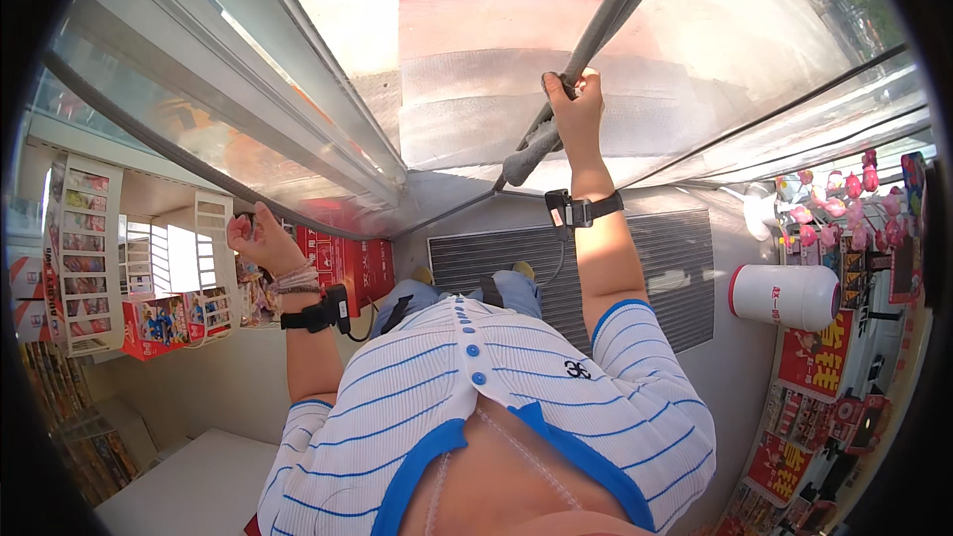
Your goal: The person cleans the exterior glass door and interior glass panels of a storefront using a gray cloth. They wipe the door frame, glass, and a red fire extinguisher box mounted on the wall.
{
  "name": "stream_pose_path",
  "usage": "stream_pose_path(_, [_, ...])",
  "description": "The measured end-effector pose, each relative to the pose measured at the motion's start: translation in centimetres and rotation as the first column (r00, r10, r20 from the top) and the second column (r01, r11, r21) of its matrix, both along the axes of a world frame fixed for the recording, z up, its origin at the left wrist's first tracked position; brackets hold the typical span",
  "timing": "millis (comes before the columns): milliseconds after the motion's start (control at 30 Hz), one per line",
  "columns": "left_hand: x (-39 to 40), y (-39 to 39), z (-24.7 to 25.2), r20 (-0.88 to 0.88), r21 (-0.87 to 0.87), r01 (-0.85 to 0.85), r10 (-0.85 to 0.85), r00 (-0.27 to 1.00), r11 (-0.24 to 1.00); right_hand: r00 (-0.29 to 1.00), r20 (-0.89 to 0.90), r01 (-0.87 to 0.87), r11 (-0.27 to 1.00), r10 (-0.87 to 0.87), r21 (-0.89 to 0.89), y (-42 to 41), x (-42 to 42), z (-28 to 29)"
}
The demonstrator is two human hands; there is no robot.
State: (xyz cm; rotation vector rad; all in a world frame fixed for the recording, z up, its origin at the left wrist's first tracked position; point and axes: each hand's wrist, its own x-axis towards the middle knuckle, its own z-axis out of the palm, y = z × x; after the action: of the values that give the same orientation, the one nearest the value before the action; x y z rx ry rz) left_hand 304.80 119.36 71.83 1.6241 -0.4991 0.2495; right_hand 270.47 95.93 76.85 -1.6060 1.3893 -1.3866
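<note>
My right hand [582, 108] grips a long grey edge strip [595, 30] of what looks like a clear door panel. Just below my fingers, a grey fuzzy padded piece [532, 155], perhaps a covered handle, hangs along the same edge. My left hand [264, 242] is raised at the left, fingers loosely curled with a gap from the thumb and nothing visible in them. It is close to the dark lower border [216, 177] of another clear panel; whether they touch is unclear. Both wrists wear black straps with small devices.
Underfoot lies a grey ribbed mat [674, 275]. White racks [93, 253] with boxed goods stand at left, by a red box [350, 268] bearing writing. On the right are a white cylinder [785, 298], pink artificial flowers [834, 208] and packed displays. Sunlit paving [484, 74] lies beyond the doorway.
</note>
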Motion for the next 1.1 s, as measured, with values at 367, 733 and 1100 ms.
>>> stream_pose_path(367, [-33.5,-10.0,-1.9,-0.418,-0.063,0.876,-0.809,0.413,0.479,0.865,-0.120,-0.462,0.866,0.488,0.193,4.9,-4.7,2.8])
stream_pose_path(733, [-30.7,-8.3,9.8,-0.274,-0.652,0.351,-0.641,0.718,0.672,0.579,-0.171,-0.776,0.603,0.798,0.187,4.4,-8.9,1.6])
stream_pose_path(1100, [-30.8,-8.5,1.6,-0.202,0.029,0.620,-0.603,0.771,0.784,0.344,0.527,-0.937,0.322,0.777,0.136,6.1,-9.4,0.3])
